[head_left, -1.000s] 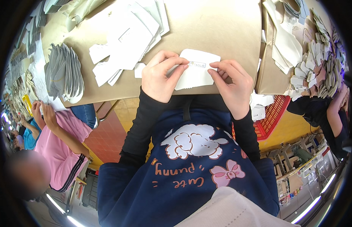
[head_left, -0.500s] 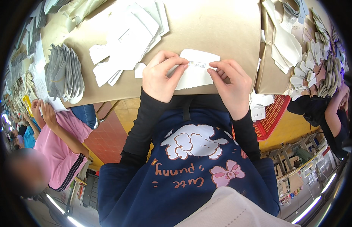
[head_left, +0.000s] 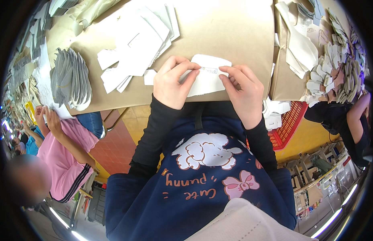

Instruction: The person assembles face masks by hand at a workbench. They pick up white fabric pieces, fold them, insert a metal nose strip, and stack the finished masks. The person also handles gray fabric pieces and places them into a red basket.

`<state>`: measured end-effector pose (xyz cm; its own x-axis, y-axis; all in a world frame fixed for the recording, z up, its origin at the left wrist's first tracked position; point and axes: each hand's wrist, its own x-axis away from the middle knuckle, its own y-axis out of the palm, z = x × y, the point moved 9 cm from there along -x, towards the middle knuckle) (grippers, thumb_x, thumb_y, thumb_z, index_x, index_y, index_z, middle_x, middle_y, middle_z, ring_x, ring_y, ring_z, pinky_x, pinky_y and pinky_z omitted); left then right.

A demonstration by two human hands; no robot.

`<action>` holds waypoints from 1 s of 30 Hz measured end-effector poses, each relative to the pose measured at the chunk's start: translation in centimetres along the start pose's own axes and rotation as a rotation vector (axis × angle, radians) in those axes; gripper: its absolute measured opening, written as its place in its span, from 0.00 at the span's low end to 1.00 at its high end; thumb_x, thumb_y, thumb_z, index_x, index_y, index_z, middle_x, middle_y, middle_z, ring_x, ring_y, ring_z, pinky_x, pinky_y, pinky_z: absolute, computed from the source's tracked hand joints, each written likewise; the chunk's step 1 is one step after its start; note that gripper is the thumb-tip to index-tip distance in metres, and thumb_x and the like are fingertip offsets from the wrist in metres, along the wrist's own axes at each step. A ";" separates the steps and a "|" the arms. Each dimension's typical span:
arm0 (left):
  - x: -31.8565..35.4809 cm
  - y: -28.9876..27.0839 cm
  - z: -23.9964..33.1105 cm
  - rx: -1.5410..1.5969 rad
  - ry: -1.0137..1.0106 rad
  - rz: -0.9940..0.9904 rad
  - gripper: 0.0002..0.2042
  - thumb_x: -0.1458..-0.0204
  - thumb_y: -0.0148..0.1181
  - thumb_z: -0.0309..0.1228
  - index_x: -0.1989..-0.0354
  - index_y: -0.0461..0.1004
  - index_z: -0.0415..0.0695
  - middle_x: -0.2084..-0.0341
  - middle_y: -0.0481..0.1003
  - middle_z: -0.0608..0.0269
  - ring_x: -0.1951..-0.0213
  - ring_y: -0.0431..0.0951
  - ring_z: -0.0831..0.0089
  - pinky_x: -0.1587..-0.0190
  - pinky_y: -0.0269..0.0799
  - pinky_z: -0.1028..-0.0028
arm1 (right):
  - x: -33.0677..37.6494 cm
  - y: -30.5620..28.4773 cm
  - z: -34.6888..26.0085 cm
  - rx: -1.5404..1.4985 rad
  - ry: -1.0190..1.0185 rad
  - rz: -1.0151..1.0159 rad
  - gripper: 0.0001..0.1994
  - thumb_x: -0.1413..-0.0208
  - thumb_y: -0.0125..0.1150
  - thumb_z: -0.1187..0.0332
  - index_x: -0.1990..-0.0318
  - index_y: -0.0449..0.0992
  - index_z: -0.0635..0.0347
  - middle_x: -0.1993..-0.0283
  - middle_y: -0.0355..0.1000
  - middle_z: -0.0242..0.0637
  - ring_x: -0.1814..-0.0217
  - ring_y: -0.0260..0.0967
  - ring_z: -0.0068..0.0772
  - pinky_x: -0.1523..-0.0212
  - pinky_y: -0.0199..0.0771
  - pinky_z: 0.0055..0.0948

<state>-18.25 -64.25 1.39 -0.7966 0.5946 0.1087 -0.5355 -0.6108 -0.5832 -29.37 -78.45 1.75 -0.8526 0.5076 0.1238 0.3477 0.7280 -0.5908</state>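
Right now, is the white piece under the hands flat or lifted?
Flat: the white piece lies on the brown table, left hand and right hand pressing it.

1. One small label (head_left: 210,70) in view: a white rectangle with a thin dark outline, sitting on the white cut piece (head_left: 208,80) at the near edge of the counter (head_left: 218,28).
2. It lies right between the thumbs of both hands.

I am looking at a factory workshop, likely for shoe or garment parts. A long brown worktable (head_left: 218,32) carries stacks of grey cut pieces (head_left: 70,78) at its left and white cut pieces (head_left: 335,68) at its right, with seated co-workers (head_left: 68,148) alongside it.
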 end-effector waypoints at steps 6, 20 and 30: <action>0.1 0.2 -0.1 -0.021 -0.017 -0.005 0.06 0.52 0.67 0.23 0.65 0.82 0.45 0.66 0.75 0.62 0.69 0.78 0.65 0.66 0.72 0.71 | 0.0 0.2 0.2 0.009 0.032 -0.034 0.10 0.48 0.67 0.77 0.57 0.81 0.56 0.64 0.70 0.33 0.74 0.69 0.28 0.72 0.69 0.28; 0.6 -0.2 0.0 -0.230 0.051 0.087 0.09 0.56 0.70 0.32 0.64 0.83 0.57 0.46 0.71 0.69 0.44 0.65 0.62 0.41 0.55 0.62 | 0.1 0.1 -1.4 0.165 -0.210 -0.003 0.14 0.55 0.67 0.81 0.61 0.84 0.52 0.55 0.63 0.36 0.62 0.65 0.31 0.65 0.70 0.29; 0.9 -0.1 -0.1 -0.221 0.044 0.117 0.10 0.56 0.70 0.31 0.63 0.83 0.57 0.45 0.71 0.69 0.42 0.63 0.61 0.40 0.54 0.62 | 2.6 2.1 -4.8 0.652 -0.485 -0.119 0.21 0.54 0.61 0.76 0.48 0.79 0.57 0.48 0.69 0.37 0.45 0.66 0.38 0.47 0.67 0.36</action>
<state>-18.91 -63.63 1.44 -0.8343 0.5513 -0.0024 -0.3618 -0.5507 -0.7522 -28.98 -73.40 4.68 -0.9953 0.0799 -0.0552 0.0752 0.2747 -0.9586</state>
